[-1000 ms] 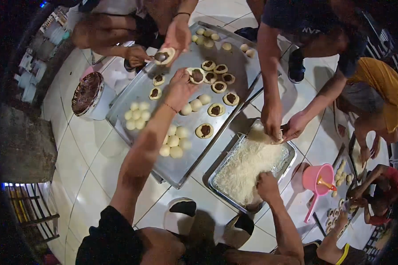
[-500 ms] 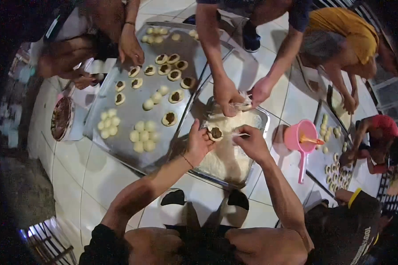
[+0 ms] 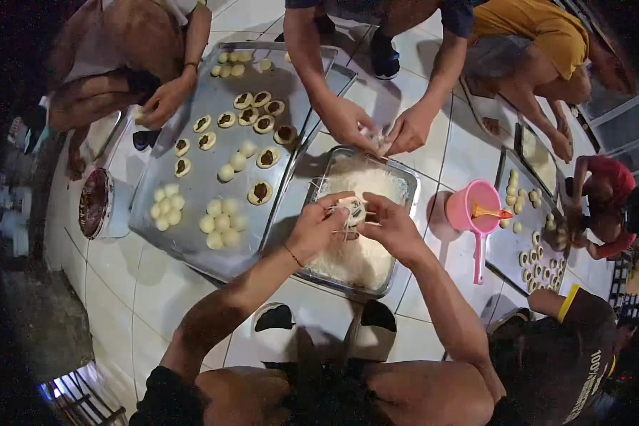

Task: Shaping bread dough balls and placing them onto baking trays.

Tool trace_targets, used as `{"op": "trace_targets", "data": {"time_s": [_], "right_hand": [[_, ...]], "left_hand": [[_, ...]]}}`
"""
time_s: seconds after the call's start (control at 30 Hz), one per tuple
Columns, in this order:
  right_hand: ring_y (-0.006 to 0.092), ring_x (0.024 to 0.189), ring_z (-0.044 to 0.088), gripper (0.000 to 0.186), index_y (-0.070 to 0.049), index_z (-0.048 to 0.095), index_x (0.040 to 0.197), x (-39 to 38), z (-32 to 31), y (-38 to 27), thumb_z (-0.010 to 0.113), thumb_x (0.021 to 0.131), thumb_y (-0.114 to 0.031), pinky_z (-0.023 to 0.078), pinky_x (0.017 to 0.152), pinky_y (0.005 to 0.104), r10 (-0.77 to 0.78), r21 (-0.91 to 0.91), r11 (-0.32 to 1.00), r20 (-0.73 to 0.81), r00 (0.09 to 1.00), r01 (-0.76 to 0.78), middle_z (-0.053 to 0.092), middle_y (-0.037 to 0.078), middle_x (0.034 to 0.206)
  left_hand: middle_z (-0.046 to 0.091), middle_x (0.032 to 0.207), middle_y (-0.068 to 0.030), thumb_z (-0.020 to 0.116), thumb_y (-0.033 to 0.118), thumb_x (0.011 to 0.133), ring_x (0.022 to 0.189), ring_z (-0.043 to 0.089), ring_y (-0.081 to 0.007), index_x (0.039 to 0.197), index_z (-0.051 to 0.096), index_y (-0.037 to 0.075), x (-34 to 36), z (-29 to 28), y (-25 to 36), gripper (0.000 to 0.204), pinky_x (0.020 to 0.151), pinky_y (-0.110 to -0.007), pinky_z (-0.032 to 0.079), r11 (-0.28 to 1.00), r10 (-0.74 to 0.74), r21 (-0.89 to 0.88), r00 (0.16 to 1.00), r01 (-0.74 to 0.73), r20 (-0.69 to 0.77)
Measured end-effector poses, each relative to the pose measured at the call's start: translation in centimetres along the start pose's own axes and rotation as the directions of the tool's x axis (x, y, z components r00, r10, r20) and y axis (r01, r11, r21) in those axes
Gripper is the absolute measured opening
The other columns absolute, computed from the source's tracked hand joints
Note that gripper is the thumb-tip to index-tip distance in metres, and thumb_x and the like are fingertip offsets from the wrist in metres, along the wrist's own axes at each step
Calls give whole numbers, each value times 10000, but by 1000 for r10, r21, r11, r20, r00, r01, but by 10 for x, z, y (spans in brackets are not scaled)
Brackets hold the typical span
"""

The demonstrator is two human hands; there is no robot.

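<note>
Over a metal tray (image 3: 410,202) of pale shreds (image 3: 348,266), my two hands meet on a small filled dough round (image 3: 353,210). My left hand (image 3: 319,228) grips its left side between thumb and fingers. The fingers of my right hand (image 3: 396,231) close on it from the right. Thin pale strands stick out around the dark filling and between my fingers. To the left, a large metal tray (image 3: 199,170) carries plain dough balls (image 3: 224,221) and flattened rounds with dark filling (image 3: 260,192).
Across the tray, a person's hands (image 3: 376,131) pinch something whitish. Another person's hand (image 3: 165,103) hovers by the large tray's left edge. A pink dipper (image 3: 468,206) holding an orange-handled tool stands right. A bucket of dark filling (image 3: 98,202) is left; more people work around another tray (image 3: 504,248).
My right hand has moved left with strands from the shreds and joined my left hand at the dough round. The person opposite has drawn their hands back from the tray.
</note>
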State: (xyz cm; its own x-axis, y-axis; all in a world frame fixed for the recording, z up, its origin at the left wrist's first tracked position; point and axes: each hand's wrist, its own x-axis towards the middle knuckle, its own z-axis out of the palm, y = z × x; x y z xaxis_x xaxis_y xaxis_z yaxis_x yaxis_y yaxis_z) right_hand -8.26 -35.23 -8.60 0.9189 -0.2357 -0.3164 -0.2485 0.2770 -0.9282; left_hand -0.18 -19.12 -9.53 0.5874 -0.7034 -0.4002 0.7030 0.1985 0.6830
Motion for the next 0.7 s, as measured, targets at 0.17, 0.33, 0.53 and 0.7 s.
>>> {"op": "trace_targets", "data": {"time_s": [0.17, 0.33, 0.53, 0.7], "right_hand": [[196, 852, 592, 255, -43, 676, 1036, -5, 4, -3, 645, 801, 51, 486, 681, 273, -497, -607, 603, 222, 839, 517, 646, 109, 1003], [186, 813, 597, 188, -25, 692, 981, 1, 17, -8, 663, 804, 30, 466, 655, 253, -631, -613, 469, 272, 727, 636, 630, 100, 1001], [175, 725, 581, 82, -10, 673, 898, -10, 26, -42, 676, 815, -13, 483, 631, 269, -506, -525, 716, 64, 860, 461, 622, 88, 926], [160, 753, 556, 59, 2, 674, 867, -17, 28, -50, 676, 809, -4, 459, 677, 236, -552, -621, 594, 147, 821, 511, 615, 86, 924]], "left_hand": [[632, 1079, -113, 507, -28, 892, 798, 662, -184, 1376, 436, 39, -7, -4, 20, 493, 682, -271, 562, 924, -110, 357, 990, 135, -90], [618, 1158, -132, 480, -53, 873, 892, 667, -214, 1328, 502, 11, -25, 51, 61, 460, 755, -286, 556, 23, -11, 1000, 1000, 1, -1], [574, 1262, -146, 493, -53, 866, 1043, 626, -221, 1343, 483, -10, -18, 10, 27, 479, 876, -274, 503, 690, 531, 482, 831, -539, 170], [504, 1355, -136, 517, -46, 876, 1185, 537, -198, 1358, 453, -16, -27, 22, 45, 487, 975, -260, 425, 449, 401, 808, 894, -381, 198]]}}
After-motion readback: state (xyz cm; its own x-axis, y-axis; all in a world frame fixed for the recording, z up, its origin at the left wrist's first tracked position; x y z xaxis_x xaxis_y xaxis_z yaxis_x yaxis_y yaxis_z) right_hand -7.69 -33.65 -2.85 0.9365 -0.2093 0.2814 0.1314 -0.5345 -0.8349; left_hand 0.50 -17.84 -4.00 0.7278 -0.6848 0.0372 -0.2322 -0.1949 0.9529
